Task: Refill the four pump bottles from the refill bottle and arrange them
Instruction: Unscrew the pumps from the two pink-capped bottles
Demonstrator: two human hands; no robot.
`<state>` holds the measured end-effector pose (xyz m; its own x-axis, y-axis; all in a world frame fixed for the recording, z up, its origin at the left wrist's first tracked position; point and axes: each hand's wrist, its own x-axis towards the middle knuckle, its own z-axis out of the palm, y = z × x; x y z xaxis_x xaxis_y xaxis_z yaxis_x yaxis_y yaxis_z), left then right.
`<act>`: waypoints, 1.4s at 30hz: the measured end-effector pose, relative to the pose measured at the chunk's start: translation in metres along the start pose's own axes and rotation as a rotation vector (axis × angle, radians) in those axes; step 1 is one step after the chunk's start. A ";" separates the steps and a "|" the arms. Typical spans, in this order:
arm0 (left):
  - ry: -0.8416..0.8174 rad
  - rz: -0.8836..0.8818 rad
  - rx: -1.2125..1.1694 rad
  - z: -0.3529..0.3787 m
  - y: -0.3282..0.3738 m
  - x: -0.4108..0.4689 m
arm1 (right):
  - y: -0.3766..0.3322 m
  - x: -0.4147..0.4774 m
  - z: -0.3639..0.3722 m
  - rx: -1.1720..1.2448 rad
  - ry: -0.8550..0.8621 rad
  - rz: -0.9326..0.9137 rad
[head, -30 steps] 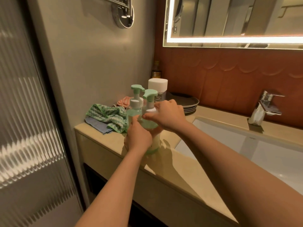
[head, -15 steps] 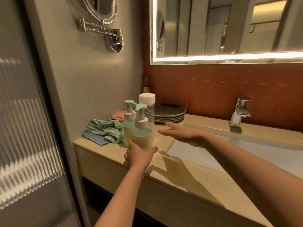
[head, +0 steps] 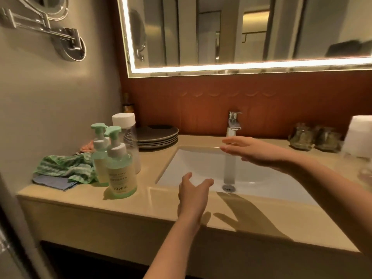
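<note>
i read both hands empty: left hand fingers loosely spread, right hand fingers straight, both over the one sink. two pump bottles, front and rear, stand left on the beige counter before one white-capped bottle. lit mirror above.

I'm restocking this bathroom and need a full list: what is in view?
counter: 1, beige, along wall
sink: 1, white, set in counter
faucet: 1, chrome, behind sink
pump bottles: 2, green, counter left of sink
capped bottle: 1, clear, white cap, behind them
plates: 1 stack, dark grey, behind sink's left corner
cloths: 3, green, blue, pink, counter's left end
jars: 2, glass, blurred, far right
mirror: 1, lit edge, wall above
left hand: 1, open, above sink's front rim
right hand: 1, open, above sink near faucet
</note>
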<state>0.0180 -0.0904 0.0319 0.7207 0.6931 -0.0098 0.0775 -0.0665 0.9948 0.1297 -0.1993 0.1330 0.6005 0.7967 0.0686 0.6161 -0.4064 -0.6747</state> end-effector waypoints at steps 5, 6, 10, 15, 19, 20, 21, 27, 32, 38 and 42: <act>-0.207 0.089 -0.013 0.049 0.012 -0.001 | 0.028 -0.027 -0.026 0.072 0.079 0.038; -0.247 0.102 -0.016 0.060 0.015 -0.001 | 0.032 -0.033 -0.030 0.070 0.092 0.042; -0.401 0.148 -0.036 0.105 0.026 0.000 | 0.047 -0.056 -0.039 -0.041 0.232 0.037; -0.548 0.226 -0.070 0.167 0.033 -0.004 | 0.076 -0.081 -0.053 -0.028 0.410 0.038; -0.606 0.331 -0.095 0.208 0.026 -0.007 | 0.091 -0.105 -0.060 -0.007 0.497 0.042; -0.618 0.350 -0.094 0.219 0.025 -0.007 | 0.094 -0.111 -0.062 0.005 0.514 0.055; -0.641 0.361 -0.096 0.232 0.023 -0.008 | 0.099 -0.117 -0.066 0.023 0.533 0.074; -0.834 0.397 -0.193 0.274 0.026 -0.018 | 0.113 -0.158 -0.089 0.061 0.680 0.144; -0.804 0.430 -0.118 0.288 0.025 -0.023 | 0.125 -0.180 -0.098 0.059 0.863 0.133; -0.715 0.454 -0.048 0.280 0.018 -0.031 | 0.139 -0.174 -0.084 0.118 1.029 0.121; -0.687 0.479 -0.015 0.262 0.012 -0.032 | 0.141 -0.171 -0.067 0.145 1.070 0.110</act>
<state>0.1760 -0.3017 0.0171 0.9330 0.0001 0.3598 -0.3502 -0.2294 0.9082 0.1482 -0.4234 0.0752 0.8253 -0.0721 0.5601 0.5079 -0.3390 -0.7919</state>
